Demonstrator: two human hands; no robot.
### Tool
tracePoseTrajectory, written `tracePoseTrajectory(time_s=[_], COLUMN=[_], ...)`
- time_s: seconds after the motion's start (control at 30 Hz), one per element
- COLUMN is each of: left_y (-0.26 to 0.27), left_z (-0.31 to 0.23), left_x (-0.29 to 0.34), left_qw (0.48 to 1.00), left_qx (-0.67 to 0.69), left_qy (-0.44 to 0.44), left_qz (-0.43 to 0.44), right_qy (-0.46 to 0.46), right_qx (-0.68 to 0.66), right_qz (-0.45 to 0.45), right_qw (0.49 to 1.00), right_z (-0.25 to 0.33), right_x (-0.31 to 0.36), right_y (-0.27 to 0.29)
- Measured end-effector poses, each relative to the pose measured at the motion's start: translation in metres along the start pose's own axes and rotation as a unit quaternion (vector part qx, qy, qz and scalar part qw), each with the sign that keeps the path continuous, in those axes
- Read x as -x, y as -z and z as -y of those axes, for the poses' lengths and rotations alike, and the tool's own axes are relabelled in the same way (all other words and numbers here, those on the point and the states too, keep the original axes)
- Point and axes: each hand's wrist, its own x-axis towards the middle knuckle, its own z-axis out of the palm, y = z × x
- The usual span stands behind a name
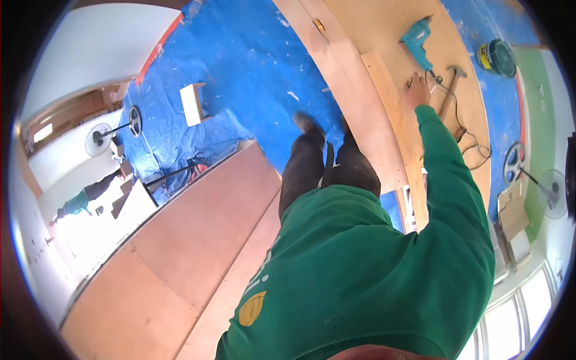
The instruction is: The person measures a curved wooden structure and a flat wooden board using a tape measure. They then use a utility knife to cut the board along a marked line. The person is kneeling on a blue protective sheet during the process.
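Observation:
My right hand rests on a plywood-topped work surface, its arm stretched forward in a green sleeve. Its fingers are curled round something small and dark that I cannot make out. Just beyond it lies a teal power drill, its cord trailing and looping back along the board. To the right of the hand is a hammer, handle toward me. A long narrow wood strip lies along the board to the hand's left. My left hand is out of view.
Blue sheeting covers the floor, with a small white box-like piece on it. Large wooden panels stand at my left. A green bucket is beyond the board. Fans stand left and right.

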Motion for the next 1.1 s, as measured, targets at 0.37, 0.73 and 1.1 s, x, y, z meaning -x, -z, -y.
tracePoseTrajectory(time_s=[0.37, 0.73, 1.1], left_y=[0.109, 0.184, 0.13], left_z=[-0.099, -0.605, -0.786], left_x=[-0.209, -0.358, -0.408], left_qw=[0.979, 0.755, 0.658], left_qx=[-0.141, -0.166, -0.421], left_qy=[-0.147, -0.6, -0.596], left_qz=[0.012, -0.207, -0.188], right_qy=[-0.027, 0.008, 0.003], right_qx=[-0.154, -0.184, -0.298], right_qz=[0.047, 0.208, 0.153], right_qw=[0.987, 0.961, 0.942], right_z=[0.109, 0.332, 0.257], right_x=[-0.022, -0.162, -0.026], right_y=[0.044, 0.08, 0.065])
